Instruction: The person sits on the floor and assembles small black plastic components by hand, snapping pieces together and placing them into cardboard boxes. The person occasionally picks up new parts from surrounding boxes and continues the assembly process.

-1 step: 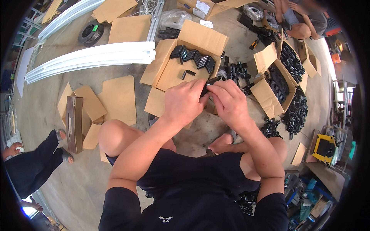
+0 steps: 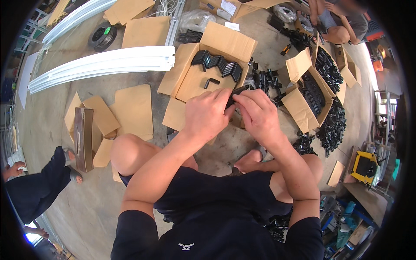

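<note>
Both hands meet over the near edge of an open cardboard box (image 2: 190, 82). Between them is a small black part (image 2: 236, 93), mostly covered by fingers, so its full shape cannot be made out. My left hand (image 2: 209, 112) wraps its fingers around one side of it. Thumb and fingertips of my right hand (image 2: 258, 113) pinch the other side. Inside the box, black angled pieces (image 2: 216, 64) stand in a zigzag row along the far side. One loose L-shaped black piece (image 2: 212, 82) lies on the box floor.
At the right, another cardboard box (image 2: 299, 108) holds ribbed rows of black parts, with heaps of black parts (image 2: 333, 125) around it. White curved rails (image 2: 104, 67) lie at left. A person (image 2: 37, 186) stands at far left; another (image 2: 340, 24) sits at upper right.
</note>
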Demonstrator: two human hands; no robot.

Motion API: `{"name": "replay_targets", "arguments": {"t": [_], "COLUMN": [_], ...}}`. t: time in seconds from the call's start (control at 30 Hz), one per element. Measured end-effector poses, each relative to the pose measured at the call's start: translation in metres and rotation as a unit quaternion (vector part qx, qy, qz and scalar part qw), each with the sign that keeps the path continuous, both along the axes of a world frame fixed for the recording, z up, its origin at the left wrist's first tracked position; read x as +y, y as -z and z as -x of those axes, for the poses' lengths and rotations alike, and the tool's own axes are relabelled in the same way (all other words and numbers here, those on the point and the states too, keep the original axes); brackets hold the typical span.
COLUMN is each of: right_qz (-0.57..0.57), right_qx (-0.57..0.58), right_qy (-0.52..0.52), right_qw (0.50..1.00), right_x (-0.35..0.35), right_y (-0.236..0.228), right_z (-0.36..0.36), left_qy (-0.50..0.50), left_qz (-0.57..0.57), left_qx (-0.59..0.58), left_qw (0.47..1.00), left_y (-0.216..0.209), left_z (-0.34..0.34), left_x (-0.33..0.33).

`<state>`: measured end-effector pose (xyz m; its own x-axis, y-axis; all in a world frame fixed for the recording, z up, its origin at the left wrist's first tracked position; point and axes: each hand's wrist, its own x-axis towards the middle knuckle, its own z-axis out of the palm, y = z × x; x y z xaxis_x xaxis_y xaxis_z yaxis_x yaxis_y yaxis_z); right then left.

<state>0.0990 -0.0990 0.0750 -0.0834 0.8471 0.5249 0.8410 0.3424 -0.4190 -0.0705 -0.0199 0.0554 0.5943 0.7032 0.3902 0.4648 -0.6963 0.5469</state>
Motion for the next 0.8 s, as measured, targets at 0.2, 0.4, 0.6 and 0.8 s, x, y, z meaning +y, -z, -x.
{"name": "replay_targets", "arguments": {"t": [0.2, 0.4, 0.6, 0.8], "right_qz": [0.008, 0.014, 0.026, 0.051], "right_qx": [-0.002, -0.020, -0.040, -0.059], "right_qy": [-0.006, -0.008, -0.005, 0.003], "right_qw": [1.000, 1.000, 0.999, 0.997], "right_x": [0.0019, 0.0015, -0.0013, -0.0035], "right_y": [-0.0032, -0.0017, -0.0035, -0.0040], "right_z": [0.0003, -0.0015, -0.0019, -0.0012], "left_qy": [-0.002, -0.001, 0.005, 0.012], "left_qz": [-0.006, -0.001, 0.001, 0.002], "left_qx": [0.000, 0.004, 0.017, 0.042], "left_qw": [1.000, 1.000, 1.000, 0.999], "left_y": [-0.0014, 0.0004, 0.0021, 0.0015], "left_z": [-0.0011, -0.0020, -0.0022, -0.0017], "left_x": [-0.0013, -0.0028, -0.0040, -0.0070]}}
